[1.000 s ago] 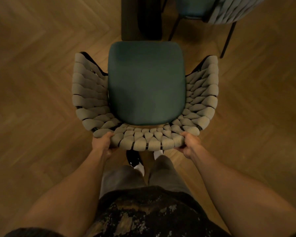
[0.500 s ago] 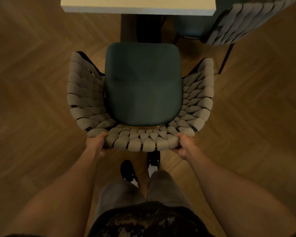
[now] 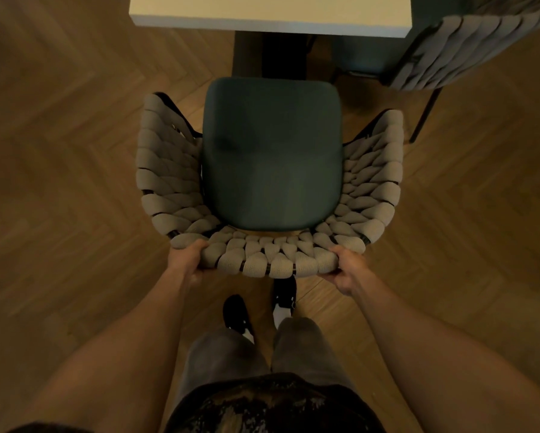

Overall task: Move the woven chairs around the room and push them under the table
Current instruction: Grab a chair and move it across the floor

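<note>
Woven chair (image 3: 270, 179) has rolled closer to the white table (image 3: 270, 14): I see far more tabletop than a second ago. My left hand (image 3: 186, 260) and right hand (image 3: 345, 270) both clutch its backrest; seat front not yet underneath.

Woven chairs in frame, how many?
2. One woven chair at centre, its backrest held by the left hand and right hand. A second chair top right beside the table, partly cropped.
</note>
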`<state>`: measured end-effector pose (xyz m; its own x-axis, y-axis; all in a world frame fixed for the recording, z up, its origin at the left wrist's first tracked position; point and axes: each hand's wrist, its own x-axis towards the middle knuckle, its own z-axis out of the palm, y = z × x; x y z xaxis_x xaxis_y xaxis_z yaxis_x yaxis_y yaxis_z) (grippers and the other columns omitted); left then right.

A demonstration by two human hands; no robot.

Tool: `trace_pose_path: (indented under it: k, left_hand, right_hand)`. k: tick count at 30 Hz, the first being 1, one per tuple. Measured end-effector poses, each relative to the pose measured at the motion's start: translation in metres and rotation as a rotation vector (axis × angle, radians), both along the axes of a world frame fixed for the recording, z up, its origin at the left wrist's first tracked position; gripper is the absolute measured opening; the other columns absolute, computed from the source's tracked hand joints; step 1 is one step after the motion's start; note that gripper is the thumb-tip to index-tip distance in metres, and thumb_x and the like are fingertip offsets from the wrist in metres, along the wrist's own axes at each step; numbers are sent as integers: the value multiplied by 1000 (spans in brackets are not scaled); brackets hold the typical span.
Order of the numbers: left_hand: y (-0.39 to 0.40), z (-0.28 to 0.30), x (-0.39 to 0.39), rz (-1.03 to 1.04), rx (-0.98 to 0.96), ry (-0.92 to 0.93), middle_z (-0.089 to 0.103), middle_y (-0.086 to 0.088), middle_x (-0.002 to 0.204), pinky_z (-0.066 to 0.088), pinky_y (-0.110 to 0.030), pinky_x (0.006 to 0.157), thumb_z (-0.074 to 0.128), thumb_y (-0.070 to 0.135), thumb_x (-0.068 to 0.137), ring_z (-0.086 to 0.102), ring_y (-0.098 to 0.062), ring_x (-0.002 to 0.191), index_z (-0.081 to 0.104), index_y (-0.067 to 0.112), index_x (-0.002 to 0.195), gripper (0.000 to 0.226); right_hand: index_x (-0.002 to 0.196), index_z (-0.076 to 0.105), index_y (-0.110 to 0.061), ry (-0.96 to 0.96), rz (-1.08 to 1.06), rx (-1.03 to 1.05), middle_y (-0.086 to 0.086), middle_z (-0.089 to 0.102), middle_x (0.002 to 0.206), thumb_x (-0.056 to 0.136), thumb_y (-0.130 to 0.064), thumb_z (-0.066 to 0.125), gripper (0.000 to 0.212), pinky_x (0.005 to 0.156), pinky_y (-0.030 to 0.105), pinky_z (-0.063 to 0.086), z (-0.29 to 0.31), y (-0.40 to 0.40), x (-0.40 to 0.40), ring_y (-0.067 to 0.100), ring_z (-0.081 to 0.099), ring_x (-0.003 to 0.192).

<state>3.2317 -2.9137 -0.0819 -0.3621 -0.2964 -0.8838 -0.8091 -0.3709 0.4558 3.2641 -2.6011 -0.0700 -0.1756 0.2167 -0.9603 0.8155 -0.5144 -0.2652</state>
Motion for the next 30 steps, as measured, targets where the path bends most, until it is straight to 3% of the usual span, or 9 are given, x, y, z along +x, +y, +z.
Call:
trace_pose_path:
  k: [6, 9, 12, 16, 18, 21, 23, 25, 30]
  left_hand:
    - [1, 6, -4, 18, 53, -15, 62, -16, 126, 60, -54, 73, 67, 7, 94, 66, -35, 105, 48, 17, 140, 51]
    - [4, 16, -3, -38, 68, -25, 65, -11, 113, 59, -45, 56, 66, 13, 97, 67, -27, 93, 51, 12, 136, 42]
    - [1, 23, 2, -82, 74, -33, 64, -7, 105, 59, -40, 59, 64, 16, 98, 67, -23, 89, 52, 11, 135, 40]
    - [-9, 25, 13, -77, 106, -42, 65, -11, 111, 57, -45, 95, 66, 17, 97, 73, -25, 87, 56, 6, 126, 33]
    - [-12, 30, 20, -75, 122, -44, 66, -10, 110, 52, -45, 103, 64, 15, 97, 76, -22, 79, 58, 9, 118, 22]
    - [-15, 34, 32, -89, 49, -28, 67, -14, 118, 59, -41, 90, 63, 10, 97, 74, -27, 94, 57, 4, 127, 31]
    - [-17, 40, 40, -124, -48, -24, 68, -17, 115, 61, -39, 77, 63, 8, 97, 72, -28, 95, 62, 2, 115, 18]
    - [-20, 47, 49, -205, -140, -28, 69, -19, 109, 62, -40, 77, 62, 8, 97, 73, -28, 89, 64, 5, 102, 5]
    - [-36, 63, 66, -463, -314, 4, 71, -17, 99, 60, -37, 71, 62, 12, 98, 72, -24, 80, 66, 11, 94, 6]
  right_hand:
    - [138, 52, -13, 28, -7, -30, 12, 63, 106, 100, -16, 63, 39, 66, 50, 60, 3, 2, -4, 31, 64, 95]
    - [137, 53, -13, 53, 5, -49, 10, 63, 107, 100, -21, 64, 39, 72, 50, 61, 10, 4, 2, 30, 64, 99]
    - [138, 53, -8, 95, 30, -55, 12, 65, 115, 100, -21, 64, 41, 71, 46, 64, 18, 8, 9, 32, 66, 106]
    - [144, 49, -9, 117, 97, -32, 12, 63, 125, 101, -21, 63, 47, 91, 45, 59, 29, 10, 17, 33, 67, 111]
    - [144, 49, -8, 101, 153, -16, 15, 63, 129, 102, -23, 61, 45, 95, 45, 57, 36, 9, 22, 33, 68, 110]
    - [132, 58, -3, 59, 330, -11, 18, 71, 113, 102, -27, 61, 38, 84, 40, 61, 41, 5, 32, 30, 73, 99]
    - [123, 63, -1, 38, 490, -11, 18, 74, 105, 101, -29, 63, 36, 73, 34, 63, 45, 0, 36, 26, 76, 90]
    - [117, 66, -1, 36, 630, -4, 18, 75, 106, 101, -30, 63, 33, 68, 29, 61, 52, -11, 35, 23, 76, 89]
    - [116, 66, -11, 104, 1011, 79, 8, 72, 104, 101, -30, 61, 24, 79, 33, 60, 69, -49, 18, 21, 72, 94]
